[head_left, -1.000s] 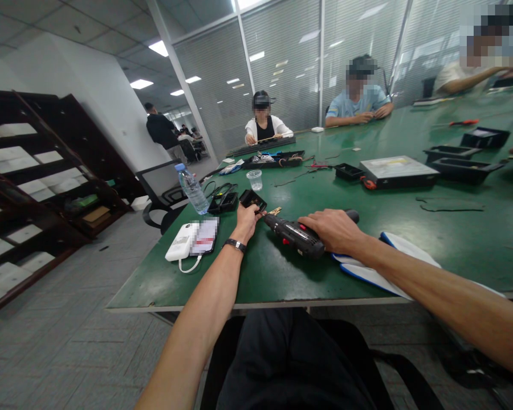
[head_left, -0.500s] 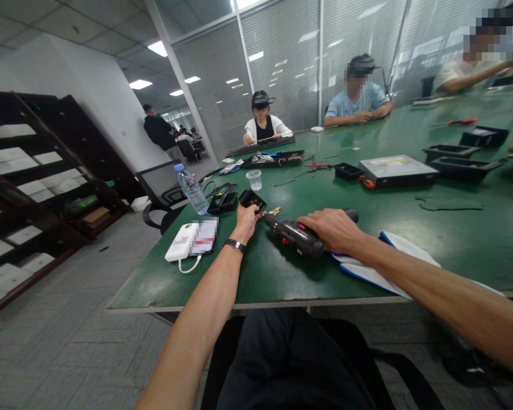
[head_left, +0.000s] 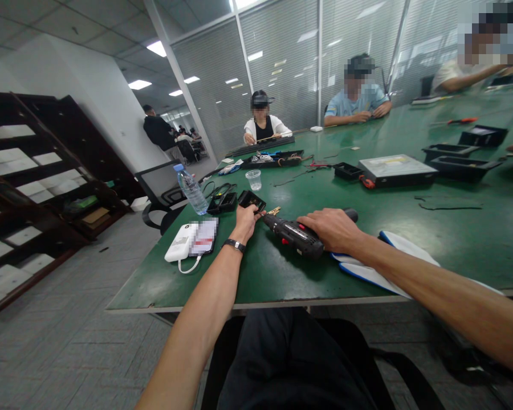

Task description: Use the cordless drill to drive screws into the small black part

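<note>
My left hand (head_left: pixel 247 221) is closed on a small open black plastic box (head_left: pixel 252 201), tilted up over the green table (head_left: pixel 154 282). My right hand (head_left: pixel 331 229) wraps round the grip of a black cordless drill (head_left: pixel 293 234) with red switches. The drill lies level and points left, its bit tip close to my left fingertips and the box's lower right edge; whether the tip touches the box I cannot tell. Small brass-coloured pieces (head_left: pixel 274 210) lie on the table just beyond the drill's nose.
Left of the box stand a water bottle (head_left: pixel 191 189), a black tray (head_left: pixel 223 202) and a phone (head_left: pixel 204 236) beside a white power bank (head_left: pixel 180 242). A plastic cup (head_left: pixel 253 180) is behind. White-and-blue gloves (head_left: pixel 376 273) lie under my right forearm. Co-workers sit across the table.
Almost nothing differs. The black box and my left hand have shifted very slightly left; the drill stays in nearly the same place.
</note>
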The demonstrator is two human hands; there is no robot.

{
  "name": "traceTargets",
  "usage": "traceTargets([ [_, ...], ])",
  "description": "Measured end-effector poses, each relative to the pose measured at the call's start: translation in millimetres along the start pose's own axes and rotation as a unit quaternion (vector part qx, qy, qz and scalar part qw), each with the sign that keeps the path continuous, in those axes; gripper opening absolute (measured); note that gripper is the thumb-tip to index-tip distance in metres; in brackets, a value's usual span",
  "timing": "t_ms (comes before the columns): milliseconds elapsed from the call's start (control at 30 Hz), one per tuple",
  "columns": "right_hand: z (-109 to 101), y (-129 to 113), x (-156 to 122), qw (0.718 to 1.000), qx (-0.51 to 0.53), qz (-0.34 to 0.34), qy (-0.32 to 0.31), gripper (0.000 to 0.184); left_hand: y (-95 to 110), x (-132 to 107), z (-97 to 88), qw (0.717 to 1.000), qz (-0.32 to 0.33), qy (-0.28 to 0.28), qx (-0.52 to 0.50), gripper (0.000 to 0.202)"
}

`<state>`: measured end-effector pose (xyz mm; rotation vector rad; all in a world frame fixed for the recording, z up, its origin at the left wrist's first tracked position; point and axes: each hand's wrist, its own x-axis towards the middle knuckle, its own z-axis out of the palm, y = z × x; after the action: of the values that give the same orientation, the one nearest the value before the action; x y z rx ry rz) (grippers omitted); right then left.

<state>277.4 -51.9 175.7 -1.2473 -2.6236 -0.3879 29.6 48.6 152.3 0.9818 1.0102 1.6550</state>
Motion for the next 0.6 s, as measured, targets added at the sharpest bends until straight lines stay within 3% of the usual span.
traceTargets([
  [600,2.5,1.2,0.4,1.0,0.003,0.0,0.004,0.039,-1.6,1.9,-0.9,1.0,0.001,-0.008,-0.007,0.036],
])
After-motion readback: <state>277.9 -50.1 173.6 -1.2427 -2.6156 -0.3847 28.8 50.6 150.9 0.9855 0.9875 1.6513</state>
